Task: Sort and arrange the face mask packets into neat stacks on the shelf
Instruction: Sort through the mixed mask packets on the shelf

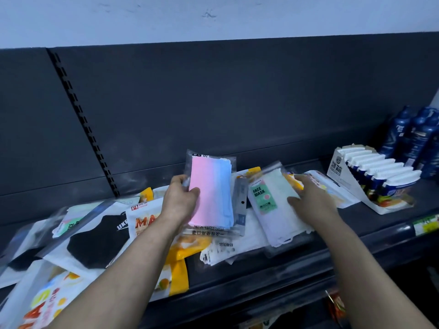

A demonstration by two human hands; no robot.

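Note:
A loose pile of face mask packets lies across the dark shelf (273, 269). My left hand (180, 198) grips a clear packet of pink-and-blue masks (213, 191) by its left edge, held up above the pile. My right hand (311, 198) holds a clear packet of white masks with a green "FACE MASK" label (273, 205), thumb on top, lying tilted on other packets. A black-mask packet (97, 241) and yellow-orange packets (175, 264) lie to the left. White packets (228, 248) sit under the middle.
A white display box of small blue-and-white items (370, 176) stands on the shelf at the right, with dark blue bottles (411, 136) behind it. The dark back panel (213, 103) rises behind the shelf. A price tag strip (425, 225) runs along the shelf's front edge.

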